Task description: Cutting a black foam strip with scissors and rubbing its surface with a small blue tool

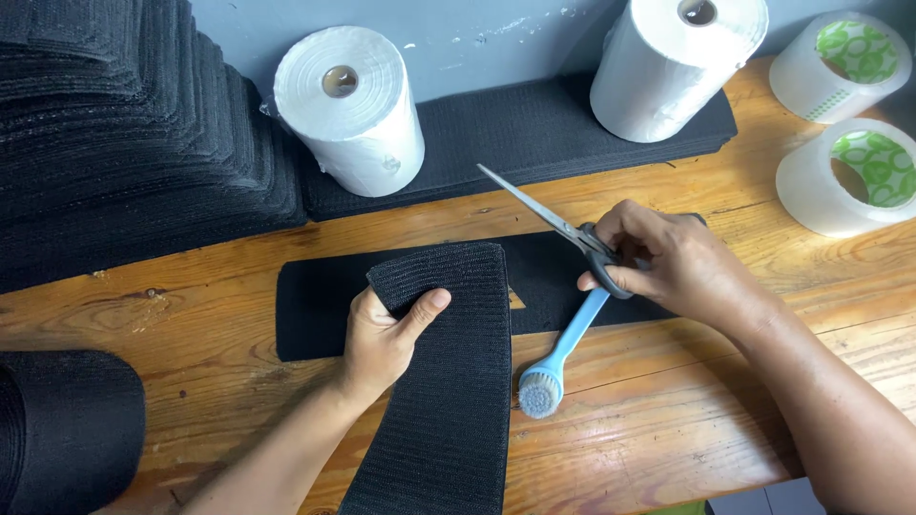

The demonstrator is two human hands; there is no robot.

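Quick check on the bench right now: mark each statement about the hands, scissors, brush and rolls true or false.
1. The left hand grips the ribbed black fabric strip. True.
2. The right hand holds black-handled metal scissors. True.
3. The scissors' blades are cutting into the strip. False: they point up and away, clear of it.
4. The blue-handled brush lies in the left hand. False: it lies on the wooden table.
5. Two white paper rolls stand at the back. True.
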